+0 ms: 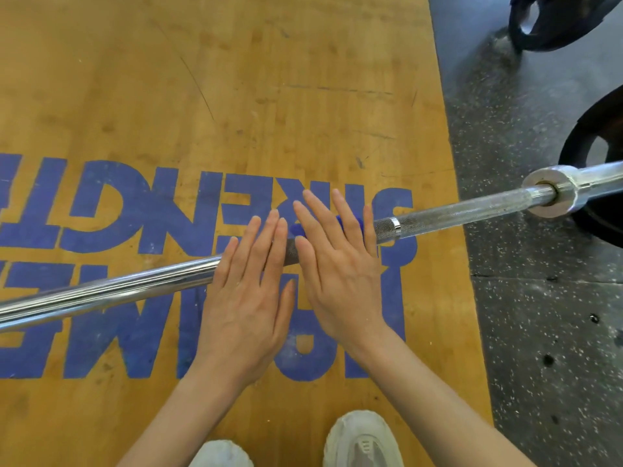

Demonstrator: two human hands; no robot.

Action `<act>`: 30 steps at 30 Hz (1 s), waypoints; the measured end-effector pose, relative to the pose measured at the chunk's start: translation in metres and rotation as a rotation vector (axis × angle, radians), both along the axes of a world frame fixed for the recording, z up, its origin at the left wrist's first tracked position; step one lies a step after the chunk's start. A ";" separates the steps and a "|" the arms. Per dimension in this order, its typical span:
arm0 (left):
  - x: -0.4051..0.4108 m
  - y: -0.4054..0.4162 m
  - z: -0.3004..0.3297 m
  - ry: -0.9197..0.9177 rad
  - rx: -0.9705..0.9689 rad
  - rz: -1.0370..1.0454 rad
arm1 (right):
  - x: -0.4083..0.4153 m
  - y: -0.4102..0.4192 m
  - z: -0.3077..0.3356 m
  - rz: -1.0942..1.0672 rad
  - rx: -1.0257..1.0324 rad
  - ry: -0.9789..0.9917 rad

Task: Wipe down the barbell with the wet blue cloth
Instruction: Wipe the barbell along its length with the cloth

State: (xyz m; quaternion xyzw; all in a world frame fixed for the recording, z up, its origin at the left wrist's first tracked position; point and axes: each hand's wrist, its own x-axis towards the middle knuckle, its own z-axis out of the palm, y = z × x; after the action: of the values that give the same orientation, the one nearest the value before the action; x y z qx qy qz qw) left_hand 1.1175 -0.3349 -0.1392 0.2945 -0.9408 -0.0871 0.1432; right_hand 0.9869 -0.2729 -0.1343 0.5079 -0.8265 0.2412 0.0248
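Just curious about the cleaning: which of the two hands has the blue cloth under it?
The right hand: blue cloth peeks out between its fingers on the barbell. The left hand shows none.

A yellow-brown wooden lifting platform (236, 79) filled most of the floor, scuffed and scratched, with big blue block lettering (135, 203) painted across it, upside down from this view; to its right ran black rubber flooring flecked with white (539, 315); two pale worn trainers (364, 439) stood on the wood at the bottom edge; dark round weight plates (593, 139) sat over on the rubber, upper right.
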 end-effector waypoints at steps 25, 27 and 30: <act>-0.002 0.001 0.000 -0.008 -0.001 0.026 | -0.007 -0.003 -0.005 -0.006 -0.036 0.127; -0.001 0.000 0.000 -0.018 -0.002 0.027 | -0.016 0.000 -0.007 0.121 -0.033 0.203; -0.002 -0.001 0.000 -0.045 -0.015 0.021 | -0.048 0.014 -0.006 0.050 -0.054 0.173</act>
State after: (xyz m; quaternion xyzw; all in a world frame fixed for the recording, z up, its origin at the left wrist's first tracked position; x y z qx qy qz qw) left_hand 1.1155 -0.3355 -0.1388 0.3053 -0.9413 -0.0716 0.1251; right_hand 0.9388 -0.2590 -0.1399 0.5466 -0.8015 0.2192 0.1039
